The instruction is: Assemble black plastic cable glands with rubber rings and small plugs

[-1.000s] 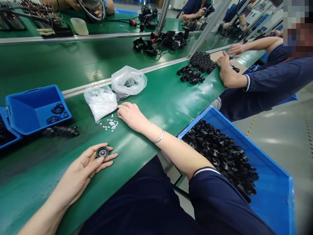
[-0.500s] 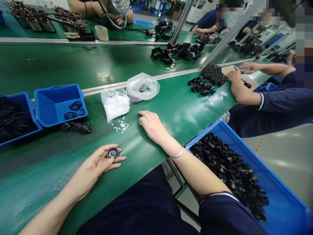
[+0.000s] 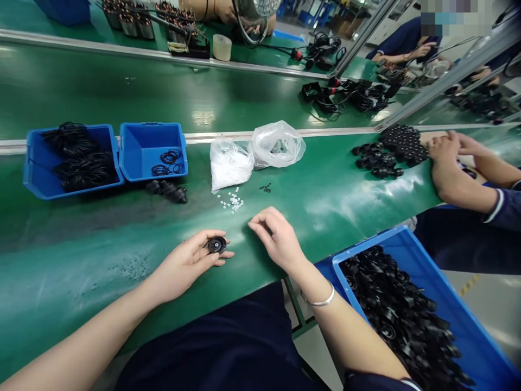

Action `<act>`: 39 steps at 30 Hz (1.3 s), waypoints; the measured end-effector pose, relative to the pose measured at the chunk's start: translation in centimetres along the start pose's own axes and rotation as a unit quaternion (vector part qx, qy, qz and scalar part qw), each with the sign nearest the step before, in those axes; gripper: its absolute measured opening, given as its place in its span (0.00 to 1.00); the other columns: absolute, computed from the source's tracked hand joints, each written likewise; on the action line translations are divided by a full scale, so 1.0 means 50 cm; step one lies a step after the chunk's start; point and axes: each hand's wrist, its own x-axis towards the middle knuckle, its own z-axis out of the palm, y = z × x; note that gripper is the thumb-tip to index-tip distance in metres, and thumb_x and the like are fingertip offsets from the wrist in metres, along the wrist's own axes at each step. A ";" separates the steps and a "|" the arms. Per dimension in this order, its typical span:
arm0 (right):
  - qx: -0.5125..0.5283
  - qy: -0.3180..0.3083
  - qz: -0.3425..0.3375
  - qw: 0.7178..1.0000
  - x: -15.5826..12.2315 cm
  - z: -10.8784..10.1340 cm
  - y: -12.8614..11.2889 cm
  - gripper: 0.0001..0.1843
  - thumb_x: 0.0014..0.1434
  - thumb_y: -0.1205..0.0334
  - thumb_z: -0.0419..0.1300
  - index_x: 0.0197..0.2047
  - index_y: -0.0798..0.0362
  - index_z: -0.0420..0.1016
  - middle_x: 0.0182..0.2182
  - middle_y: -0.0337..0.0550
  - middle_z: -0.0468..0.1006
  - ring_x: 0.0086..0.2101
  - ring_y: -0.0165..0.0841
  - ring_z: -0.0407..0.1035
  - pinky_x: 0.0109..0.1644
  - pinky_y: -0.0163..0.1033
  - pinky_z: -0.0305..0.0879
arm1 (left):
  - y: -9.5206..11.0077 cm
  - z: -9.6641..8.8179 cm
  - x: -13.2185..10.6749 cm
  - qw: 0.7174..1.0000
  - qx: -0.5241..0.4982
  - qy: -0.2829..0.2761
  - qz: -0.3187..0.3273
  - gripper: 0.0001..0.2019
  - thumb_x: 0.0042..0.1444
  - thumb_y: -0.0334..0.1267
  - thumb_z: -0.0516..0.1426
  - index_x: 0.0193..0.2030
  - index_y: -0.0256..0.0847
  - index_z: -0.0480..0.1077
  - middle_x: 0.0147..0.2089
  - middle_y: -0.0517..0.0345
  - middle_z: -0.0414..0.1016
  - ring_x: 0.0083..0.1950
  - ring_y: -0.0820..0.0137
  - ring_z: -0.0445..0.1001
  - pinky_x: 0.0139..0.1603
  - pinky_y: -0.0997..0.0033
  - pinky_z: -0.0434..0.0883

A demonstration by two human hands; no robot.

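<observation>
My left hand [image 3: 191, 260] holds a small round black cap [image 3: 217, 245] between thumb and fingers, its hollow ringed side facing up. To the right of it, my right hand [image 3: 279, 239] is above the table with thumb and fingertips pinched together; whatever they hold is too small to make out. Beyond the hands lie a scatter of small white pieces [image 3: 235, 202] and a little group of tiny black pieces [image 3: 266, 188]. Behind these stand a clear bag of white pieces [image 3: 231, 165] and an open plastic bag [image 3: 279, 144] with dark contents.
Two blue bins, one with black rings [image 3: 83, 163] and one with a few rings [image 3: 171, 163], stand left. Black parts [image 3: 169, 191] lie before them. A blue crate [image 3: 431, 260] of black parts sits at right. A co-worker's hands [image 3: 451, 163] work beside black parts [image 3: 401, 144].
My right hand has drawn back from near the tiny black pieces, which now show, and its fingers have closed into a pinch. My left hand still holds the cap. The view has shifted left.
</observation>
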 end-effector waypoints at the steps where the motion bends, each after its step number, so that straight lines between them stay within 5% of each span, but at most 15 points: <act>1: 0.031 -0.013 -0.003 0.999 -0.003 0.007 -0.022 0.05 0.65 0.64 0.53 0.37 0.51 0.69 0.33 0.42 0.70 0.37 0.33 0.65 0.43 0.40 0.66 | -0.002 0.000 0.000 1.000 -0.002 -0.001 0.003 0.16 0.61 0.40 0.55 0.56 0.45 0.62 0.58 0.51 0.67 0.58 0.56 0.71 0.58 0.54 0.69; 6: 0.076 -0.063 -0.020 0.995 -0.010 0.059 -0.088 0.06 0.65 0.63 0.53 0.40 0.51 0.72 0.35 0.43 0.68 0.38 0.32 0.66 0.43 0.38 0.67 | -0.012 0.000 0.002 1.000 0.016 -0.001 0.024 0.16 0.61 0.37 0.55 0.56 0.45 0.64 0.52 0.56 0.71 0.55 0.63 0.72 0.58 0.59 0.70; 22: 0.074 -0.039 0.000 0.996 -0.004 0.085 -0.090 0.04 0.62 0.66 0.57 0.37 0.51 0.73 0.31 0.40 0.69 0.32 0.30 0.67 0.36 0.37 0.68 | -0.018 -0.008 0.001 0.998 0.051 0.008 0.032 0.16 0.59 0.35 0.53 0.54 0.43 0.64 0.38 0.60 0.71 0.37 0.71 0.74 0.48 0.63 0.73; 25: 0.051 -0.049 -0.022 0.997 -0.010 0.081 -0.088 0.06 0.62 0.66 0.57 0.40 0.50 0.75 0.33 0.42 0.70 0.34 0.31 0.68 0.39 0.39 0.69 | -0.014 -0.008 0.000 0.997 0.070 0.019 0.027 0.16 0.59 0.35 0.54 0.54 0.43 0.64 0.33 0.63 0.70 0.32 0.72 0.72 0.42 0.66 0.73; 31: 0.051 -0.055 -0.046 0.996 -0.041 0.078 -0.083 0.17 0.63 0.69 0.54 0.54 0.48 0.71 0.38 0.46 0.70 0.39 0.33 0.69 0.42 0.41 0.71 | -0.017 -0.009 0.003 0.999 0.031 0.022 0.018 0.18 0.58 0.35 0.54 0.55 0.42 0.63 0.40 0.58 0.73 0.42 0.67 0.76 0.47 0.64 0.72; 35: 0.061 -0.052 -0.044 0.996 -0.060 0.085 -0.079 0.23 0.62 0.72 0.53 0.59 0.46 0.67 0.41 0.47 0.69 0.40 0.33 0.68 0.43 0.42 0.72 | -0.018 -0.011 0.003 0.997 0.075 0.031 0.010 0.19 0.58 0.37 0.54 0.57 0.42 0.62 0.27 0.66 0.67 0.31 0.70 0.73 0.38 0.68 0.71; 39: 0.026 -0.054 -0.072 0.996 -0.070 0.089 -0.073 0.28 0.61 0.73 0.53 0.63 0.45 0.62 0.43 0.49 0.69 0.42 0.37 0.69 0.45 0.45 0.72 | -0.018 -0.013 0.001 0.993 0.113 0.039 0.013 0.19 0.58 0.38 0.54 0.56 0.43 0.63 0.26 0.66 0.65 0.27 0.73 0.67 0.29 0.73 0.66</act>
